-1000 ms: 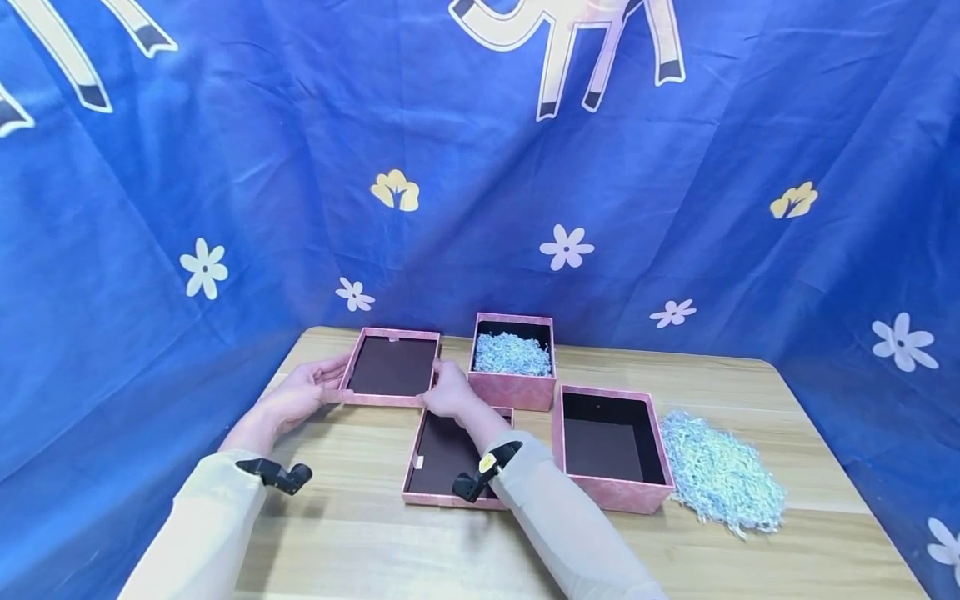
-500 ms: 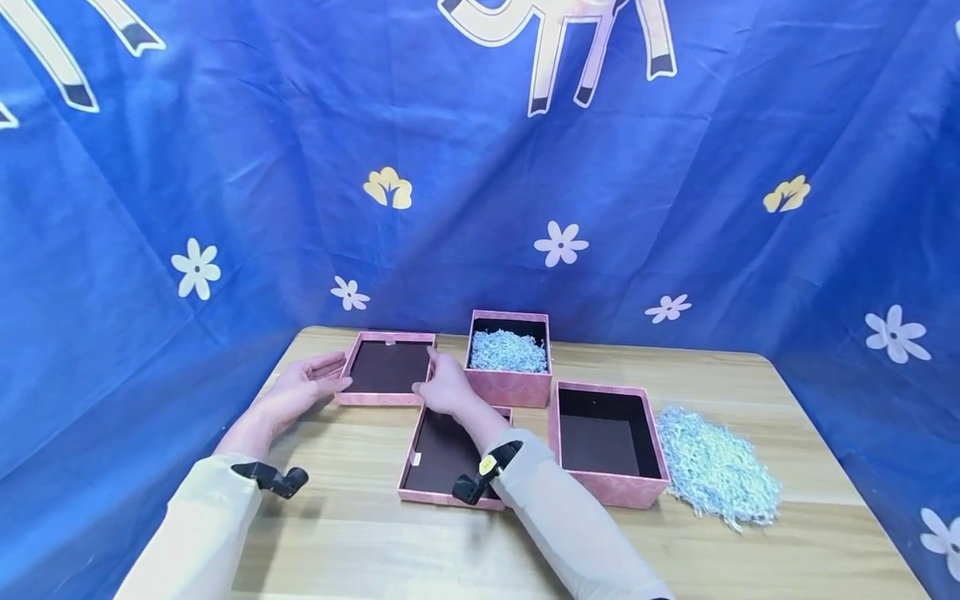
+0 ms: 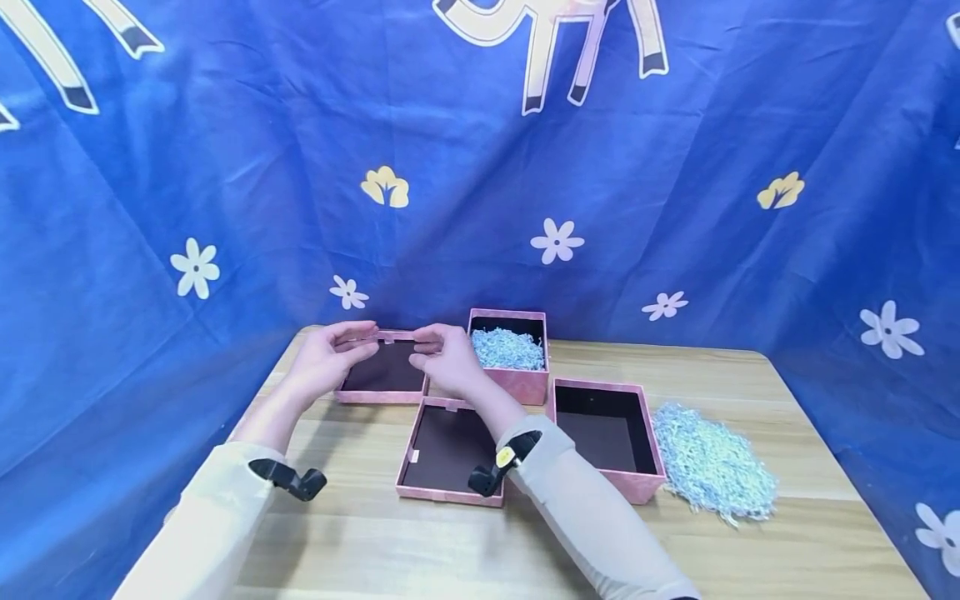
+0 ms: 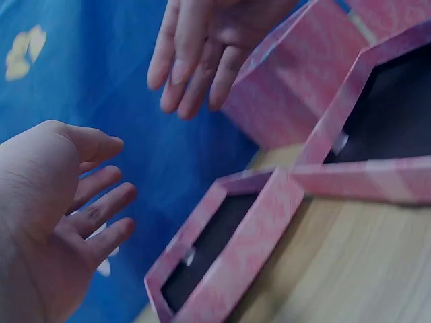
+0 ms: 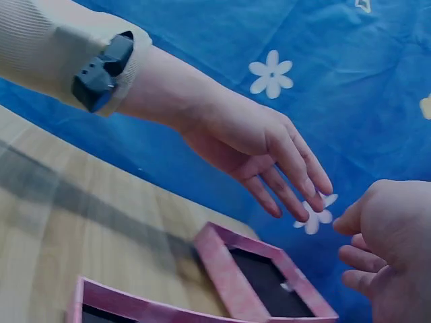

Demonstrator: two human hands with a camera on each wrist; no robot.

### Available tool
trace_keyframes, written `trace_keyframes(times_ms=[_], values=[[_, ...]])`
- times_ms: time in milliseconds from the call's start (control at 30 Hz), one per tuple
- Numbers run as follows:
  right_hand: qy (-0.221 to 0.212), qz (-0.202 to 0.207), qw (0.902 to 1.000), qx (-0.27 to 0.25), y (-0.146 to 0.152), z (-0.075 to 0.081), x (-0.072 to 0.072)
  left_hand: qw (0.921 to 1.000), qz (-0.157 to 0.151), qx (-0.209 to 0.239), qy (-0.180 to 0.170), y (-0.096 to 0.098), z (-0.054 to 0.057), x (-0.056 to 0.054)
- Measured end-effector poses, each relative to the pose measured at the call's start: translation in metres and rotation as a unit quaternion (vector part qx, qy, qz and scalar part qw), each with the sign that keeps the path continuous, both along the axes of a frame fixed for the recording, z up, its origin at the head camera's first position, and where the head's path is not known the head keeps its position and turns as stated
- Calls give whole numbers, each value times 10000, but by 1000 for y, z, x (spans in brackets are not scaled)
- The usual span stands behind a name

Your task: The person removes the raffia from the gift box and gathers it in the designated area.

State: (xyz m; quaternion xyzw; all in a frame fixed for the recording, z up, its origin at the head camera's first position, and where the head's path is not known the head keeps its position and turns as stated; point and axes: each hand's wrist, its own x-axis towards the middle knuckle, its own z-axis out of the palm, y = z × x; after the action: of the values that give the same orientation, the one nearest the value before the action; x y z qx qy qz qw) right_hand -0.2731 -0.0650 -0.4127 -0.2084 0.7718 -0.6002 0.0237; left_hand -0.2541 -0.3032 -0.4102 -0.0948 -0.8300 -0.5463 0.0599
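Note:
My left hand [image 3: 330,358] hovers over the left side of a shallow pink box lid [image 3: 386,373] at the table's back left, fingers relaxed. My right hand [image 3: 450,360] is raised over the lid's right side, its fingers nearly straight. The left wrist view shows both hands above the lid, with a gap between their fingertips and nothing held. The lid lies with its dark inside up. In front of it, a second pink lid [image 3: 447,454] also lies inside up, partly hidden by my right forearm.
Behind my right hand stands a pink box [image 3: 517,387] holding blue paper shreds [image 3: 507,348]. Another pink box [image 3: 633,485] with its dark inside showing stands nearer, right of the second lid. A loose pile of blue-green paper shreds [image 3: 712,462] lies beside it. A blue curtain [image 3: 465,208] hangs behind the table.
Both hands have let go of the back-left lid and lifted above it, closer together. The lid stays at the back left. The head view has shifted slightly.

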Motion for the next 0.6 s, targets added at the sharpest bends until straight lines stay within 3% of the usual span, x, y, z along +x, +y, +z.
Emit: trace_keyframes(times_ms=[300, 600], values=[[241, 134, 9994, 207, 50, 22, -13, 9982, -251, 423, 333, 42, 15, 0], [356, 245, 9980, 472, 104, 27, -28, 9985, -326, 373, 231, 75, 11, -2]])
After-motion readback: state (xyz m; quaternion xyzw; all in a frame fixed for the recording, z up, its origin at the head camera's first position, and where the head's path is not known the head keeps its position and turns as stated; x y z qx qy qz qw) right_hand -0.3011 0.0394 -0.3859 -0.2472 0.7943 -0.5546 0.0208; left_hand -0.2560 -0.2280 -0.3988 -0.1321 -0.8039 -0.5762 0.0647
